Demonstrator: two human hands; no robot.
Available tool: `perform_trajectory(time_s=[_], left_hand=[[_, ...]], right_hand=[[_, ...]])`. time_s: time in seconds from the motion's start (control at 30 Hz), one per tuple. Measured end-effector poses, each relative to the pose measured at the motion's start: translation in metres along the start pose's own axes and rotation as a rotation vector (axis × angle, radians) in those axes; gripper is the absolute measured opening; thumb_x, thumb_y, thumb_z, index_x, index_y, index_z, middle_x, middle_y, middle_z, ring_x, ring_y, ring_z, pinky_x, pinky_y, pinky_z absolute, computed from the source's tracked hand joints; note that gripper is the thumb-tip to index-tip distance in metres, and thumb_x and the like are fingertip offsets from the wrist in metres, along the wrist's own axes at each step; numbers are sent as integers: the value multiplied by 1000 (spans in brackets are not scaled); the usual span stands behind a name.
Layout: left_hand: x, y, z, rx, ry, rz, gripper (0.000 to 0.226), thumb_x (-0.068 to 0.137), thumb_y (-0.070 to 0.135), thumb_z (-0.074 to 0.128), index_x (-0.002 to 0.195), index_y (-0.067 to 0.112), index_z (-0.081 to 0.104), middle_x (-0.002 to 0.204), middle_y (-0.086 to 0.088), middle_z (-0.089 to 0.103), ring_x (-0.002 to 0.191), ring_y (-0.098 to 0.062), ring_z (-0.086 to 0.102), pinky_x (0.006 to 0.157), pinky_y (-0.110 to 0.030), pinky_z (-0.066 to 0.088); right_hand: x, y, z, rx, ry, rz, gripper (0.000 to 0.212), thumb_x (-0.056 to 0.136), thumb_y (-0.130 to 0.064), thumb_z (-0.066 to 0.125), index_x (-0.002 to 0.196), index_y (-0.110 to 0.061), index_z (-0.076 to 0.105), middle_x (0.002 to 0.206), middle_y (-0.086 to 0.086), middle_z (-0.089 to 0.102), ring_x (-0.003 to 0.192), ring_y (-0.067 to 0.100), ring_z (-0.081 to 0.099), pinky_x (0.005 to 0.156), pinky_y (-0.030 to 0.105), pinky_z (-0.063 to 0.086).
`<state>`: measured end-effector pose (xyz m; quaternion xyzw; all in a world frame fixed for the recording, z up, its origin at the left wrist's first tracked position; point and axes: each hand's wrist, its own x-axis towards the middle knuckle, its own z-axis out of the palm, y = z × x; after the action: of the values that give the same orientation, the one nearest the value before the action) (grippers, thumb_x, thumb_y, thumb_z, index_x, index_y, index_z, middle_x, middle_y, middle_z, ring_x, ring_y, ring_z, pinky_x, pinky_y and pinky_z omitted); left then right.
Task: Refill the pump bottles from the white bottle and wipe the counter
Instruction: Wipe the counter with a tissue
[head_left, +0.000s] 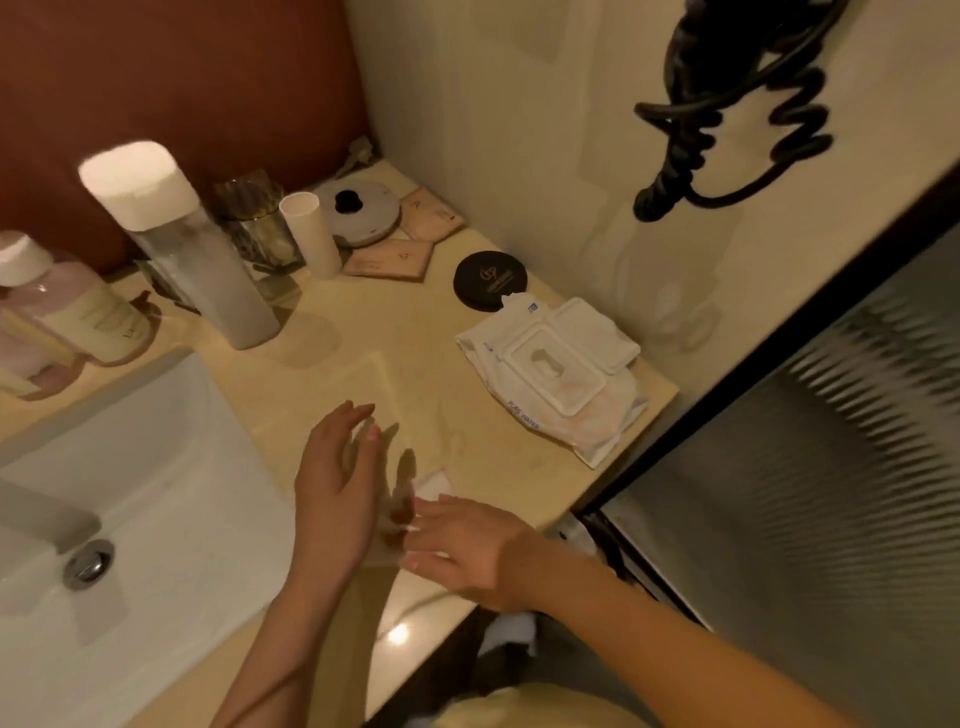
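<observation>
Grip slack on left hand and right hand: fingers straight, holding nothing, over near counter. Wipes pack, right, has lid up.

Reads "PURE WATER" in blue capitals along the near edge of the white wipes pack. Just behind the wipes pack, on the black round disc, a gold monogram over lines of gold lettering, too small to make out. Farther behind the wipes pack, single dark marks on the pink sachets, not legible. Far left of the wipes pack, faint print on the cream bottle, blurred beyond reading.
</observation>
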<state>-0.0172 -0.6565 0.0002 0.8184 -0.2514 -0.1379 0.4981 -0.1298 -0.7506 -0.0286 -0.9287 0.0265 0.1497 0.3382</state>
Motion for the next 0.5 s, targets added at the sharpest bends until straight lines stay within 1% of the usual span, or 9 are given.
perform_trajectory(time_s=[0.03, 0.07, 0.13, 0.2, 0.3, 0.37, 0.4, 0.47, 0.5], left_hand=[[-2, 2, 5, -6, -35, 15, 34, 93, 36, 48, 122, 21, 59, 132, 5, 52, 121, -6, 45, 99, -21, 31], [-4, 4, 9, -14, -66, 26, 35, 91, 37, 47, 121, 22, 60, 130, 7, 54, 118, -3, 47, 97, -18, 32], [-8, 5, 15, -24, -135, 50, 32, 90, 36, 48, 118, 25, 61, 123, 11, 57, 109, 10, 49, 91, -7, 33], [-15, 4, 17, -13, -204, 80, 22, 94, 25, 54, 116, 26, 61, 117, 15, 58, 103, 19, 47, 85, 2, 31], [-22, 0, 12, 23, -350, 135, 27, 91, 13, 60, 113, 27, 61, 111, 23, 58, 99, 24, 47, 82, 4, 31], [-24, -1, 7, 70, -478, 144, 25, 89, 17, 64, 112, 28, 63, 107, 23, 60, 96, 25, 49, 80, 4, 33], [-23, -1, 4, 87, -537, 141, 23, 88, 24, 64, 111, 27, 64, 106, 21, 62, 95, 25, 49, 80, 4, 33], [-20, 0, -2, 97, -629, 143, 25, 84, 36, 60, 107, 28, 66, 102, 20, 65, 94, 23, 52, 78, 3, 34], [-18, 1, -4, 104, -665, 145, 20, 86, 36, 61, 104, 30, 66, 100, 20, 66, 94, 19, 55, 76, 2, 36]], right_hand=[[-6, -1, 1, 29, 8, 38, 41, 101, -35, 32, 111, -9, 62, 122, 10, 57, 121, 18, 41, 110, 33, 25], [-10, -2, 2, 59, 25, 76, 39, 100, -37, 34, 103, -11, 63, 107, 9, 58, 108, 18, 45, 102, 34, 33], [-19, -7, 3, 122, 64, 130, 31, 99, -37, 40, 91, -17, 62, 88, 2, 51, 93, 16, 44, 90, 38, 41], [-27, -12, 4, 197, 71, 167, 24, 97, -37, 46, 88, -21, 62, 88, 3, 54, 93, 22, 50, 88, 41, 44], [-34, -18, 6, 362, 145, 265, 27, 95, -33, 52, 110, -16, 67, 106, 10, 63, 99, 25, 56, 89, 36, 45], [-38, -22, 7, 451, 254, 336, 24, 93, -29, 55, 111, -18, 68, 107, 9, 64, 100, 23, 57, 92, 33, 45], [-39, -24, 7, 481, 297, 375, 22, 92, -27, 57, 109, -20, 69, 106, 6, 65, 100, 21, 57, 92, 31, 45], [-44, -27, 4, 552, 369, 408, 17, 91, -20, 60, 101, -21, 73, 97, -4, 65, 95, 12, 58, 90, 25, 45], [-48, -29, 1, 597, 408, 410, 15, 90, -16, 60, 95, -21, 74, 89, -12, 64, 89, 4, 57, 86, 19, 43]])
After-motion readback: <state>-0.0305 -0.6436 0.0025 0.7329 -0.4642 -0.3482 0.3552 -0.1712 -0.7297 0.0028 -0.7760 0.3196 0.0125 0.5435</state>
